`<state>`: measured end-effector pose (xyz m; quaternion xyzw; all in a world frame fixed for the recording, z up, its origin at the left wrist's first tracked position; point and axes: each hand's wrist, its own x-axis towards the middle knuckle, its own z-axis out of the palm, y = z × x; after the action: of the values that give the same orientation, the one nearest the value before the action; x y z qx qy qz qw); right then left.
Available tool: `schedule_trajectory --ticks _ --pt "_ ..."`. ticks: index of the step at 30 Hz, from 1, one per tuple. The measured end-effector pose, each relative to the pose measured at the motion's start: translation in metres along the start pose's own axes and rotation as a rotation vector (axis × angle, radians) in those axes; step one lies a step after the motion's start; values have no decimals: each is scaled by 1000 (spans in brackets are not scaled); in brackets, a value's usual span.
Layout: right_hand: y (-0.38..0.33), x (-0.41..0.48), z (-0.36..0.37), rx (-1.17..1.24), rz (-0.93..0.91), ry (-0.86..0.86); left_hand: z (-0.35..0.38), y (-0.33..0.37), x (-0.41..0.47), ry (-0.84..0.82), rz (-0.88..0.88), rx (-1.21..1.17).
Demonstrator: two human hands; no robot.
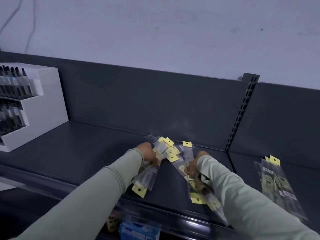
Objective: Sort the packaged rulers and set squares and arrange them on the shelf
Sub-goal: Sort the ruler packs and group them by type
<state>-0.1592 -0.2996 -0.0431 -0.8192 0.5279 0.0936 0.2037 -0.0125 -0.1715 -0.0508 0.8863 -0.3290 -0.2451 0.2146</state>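
A loose heap of clear packets with yellow hang tabs (170,150) lies on the dark grey shelf (86,149), in the middle. My left hand (149,154) grips a bundle of these packets (147,177) that juts toward me under my wrist. My right hand (194,166) holds another bundle (199,189) whose tabs point at the shelf's front edge. Both arms wear pale green sleeves. A separate neat stack of packaged rulers (275,181) lies on the neighbouring shelf section at the right.
A white stepped display box (45,108) full of dark pens stands at the shelf's left end. A slotted upright (242,113) divides the two shelf sections. Below the front edge sit a blue pack (138,230) and a colourful box (113,221).
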Motion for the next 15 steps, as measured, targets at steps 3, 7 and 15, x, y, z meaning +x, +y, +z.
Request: schedule_trajectory --ticks 3,7,15 --pt "-3 3 4 -3 -8 -33 13 10 -2 11 26 -38" --pt "-6 0 9 77 -68 -71 22 16 -4 14 10 -222" --pt "-8 -18 14 126 -284 43 42 21 -14 40 -66 -600"
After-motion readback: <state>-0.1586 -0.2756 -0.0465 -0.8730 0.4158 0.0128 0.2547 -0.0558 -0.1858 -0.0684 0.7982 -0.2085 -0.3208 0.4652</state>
